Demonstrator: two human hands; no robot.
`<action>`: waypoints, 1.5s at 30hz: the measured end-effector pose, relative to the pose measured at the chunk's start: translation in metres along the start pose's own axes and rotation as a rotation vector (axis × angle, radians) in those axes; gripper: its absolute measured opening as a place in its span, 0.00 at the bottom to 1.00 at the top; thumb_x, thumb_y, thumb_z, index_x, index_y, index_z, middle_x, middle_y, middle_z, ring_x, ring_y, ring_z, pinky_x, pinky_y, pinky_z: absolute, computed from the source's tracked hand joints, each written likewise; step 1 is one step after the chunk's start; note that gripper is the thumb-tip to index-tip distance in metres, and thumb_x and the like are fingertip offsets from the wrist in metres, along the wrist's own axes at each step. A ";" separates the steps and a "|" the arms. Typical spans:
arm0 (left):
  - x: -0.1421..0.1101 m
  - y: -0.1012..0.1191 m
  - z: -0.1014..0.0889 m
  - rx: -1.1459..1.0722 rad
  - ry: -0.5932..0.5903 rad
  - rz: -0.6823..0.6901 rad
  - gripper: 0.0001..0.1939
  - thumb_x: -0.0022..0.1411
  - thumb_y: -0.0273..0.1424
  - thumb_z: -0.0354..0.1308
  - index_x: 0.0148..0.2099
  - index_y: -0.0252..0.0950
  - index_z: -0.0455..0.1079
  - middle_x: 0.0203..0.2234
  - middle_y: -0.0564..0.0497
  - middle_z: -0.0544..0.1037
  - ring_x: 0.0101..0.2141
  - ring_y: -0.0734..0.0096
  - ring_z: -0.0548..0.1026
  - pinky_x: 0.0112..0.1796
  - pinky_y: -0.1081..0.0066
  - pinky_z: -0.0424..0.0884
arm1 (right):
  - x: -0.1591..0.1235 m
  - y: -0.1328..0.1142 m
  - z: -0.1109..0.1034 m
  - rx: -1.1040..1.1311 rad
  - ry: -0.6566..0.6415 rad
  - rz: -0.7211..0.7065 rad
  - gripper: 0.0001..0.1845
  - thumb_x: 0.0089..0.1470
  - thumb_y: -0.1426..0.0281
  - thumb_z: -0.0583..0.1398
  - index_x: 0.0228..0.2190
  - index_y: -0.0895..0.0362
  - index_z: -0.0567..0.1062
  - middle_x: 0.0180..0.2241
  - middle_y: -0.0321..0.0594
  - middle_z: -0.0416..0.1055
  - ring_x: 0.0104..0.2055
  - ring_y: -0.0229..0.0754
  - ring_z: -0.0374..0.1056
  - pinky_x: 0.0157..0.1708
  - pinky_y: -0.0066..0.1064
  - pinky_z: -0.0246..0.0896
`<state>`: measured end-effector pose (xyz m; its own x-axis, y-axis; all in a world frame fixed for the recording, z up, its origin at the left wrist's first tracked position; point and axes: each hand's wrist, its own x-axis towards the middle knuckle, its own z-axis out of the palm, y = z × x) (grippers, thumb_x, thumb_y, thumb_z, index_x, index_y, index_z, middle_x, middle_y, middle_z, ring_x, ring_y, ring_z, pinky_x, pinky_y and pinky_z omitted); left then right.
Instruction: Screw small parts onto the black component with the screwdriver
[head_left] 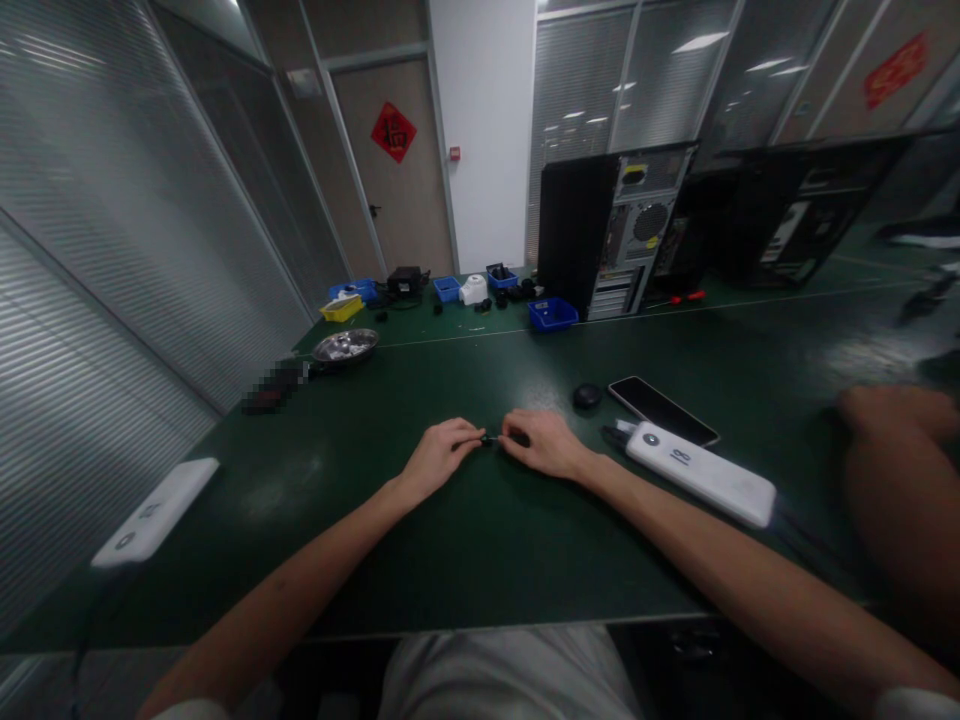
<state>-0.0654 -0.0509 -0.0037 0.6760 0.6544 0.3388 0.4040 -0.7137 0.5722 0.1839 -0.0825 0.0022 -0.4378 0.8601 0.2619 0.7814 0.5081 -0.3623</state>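
My left hand (442,455) pinches a small black part (487,440) just above the green table, near the middle of the view. Facing it, my right hand (544,443) has its fingertips closed at a thin, light-coloured piece that reaches toward the black part. This piece is too small and blurred to name, and I cannot tell whether the two are joined. Right of my right hand lie a round black object (587,396), a phone (663,410) with a dark screen, and a white power bank (701,472) with a cable at each end.
A second white power bank (156,512) lies at the left. Further back are a metal dish (346,346) with small pieces, a yellow tray (343,308), a blue tray (553,314) and a computer case (577,240). Another person's arm (904,490) rests at the right.
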 end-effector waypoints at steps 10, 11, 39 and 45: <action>-0.001 0.000 0.003 0.016 0.000 0.018 0.14 0.72 0.31 0.55 0.55 0.42 0.77 0.47 0.48 0.79 0.47 0.65 0.76 0.49 0.64 0.72 | 0.000 -0.008 0.000 -0.022 -0.011 -0.036 0.09 0.66 0.63 0.58 0.40 0.54 0.74 0.40 0.37 0.73 0.35 0.37 0.66 0.34 0.28 0.51; -0.001 0.000 0.004 0.016 0.002 0.019 0.14 0.72 0.31 0.55 0.55 0.42 0.77 0.47 0.48 0.79 0.46 0.66 0.76 0.49 0.64 0.72 | 0.000 -0.009 0.000 -0.025 -0.013 -0.040 0.08 0.66 0.63 0.58 0.40 0.54 0.74 0.40 0.37 0.73 0.34 0.37 0.66 0.34 0.28 0.50; 0.003 0.009 0.010 0.280 -0.095 0.069 0.24 0.73 0.31 0.49 0.69 0.42 0.63 0.45 0.44 0.71 0.45 0.63 0.70 0.47 0.63 0.71 | 0.003 -0.007 -0.006 -0.157 -0.040 0.089 0.09 0.66 0.62 0.58 0.39 0.53 0.75 0.39 0.40 0.73 0.36 0.40 0.68 0.32 0.30 0.51; 0.001 0.011 0.006 0.202 -0.082 0.049 0.23 0.73 0.30 0.50 0.68 0.42 0.62 0.49 0.45 0.73 0.46 0.63 0.72 0.48 0.63 0.72 | 0.003 -0.009 -0.007 -0.202 -0.037 0.185 0.11 0.68 0.60 0.56 0.40 0.53 0.74 0.40 0.42 0.74 0.36 0.41 0.69 0.31 0.30 0.51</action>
<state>-0.0567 -0.0601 -0.0014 0.7424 0.6013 0.2954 0.4794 -0.7848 0.3928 0.1786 -0.0850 0.0127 -0.2927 0.9403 0.1735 0.9207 0.3262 -0.2145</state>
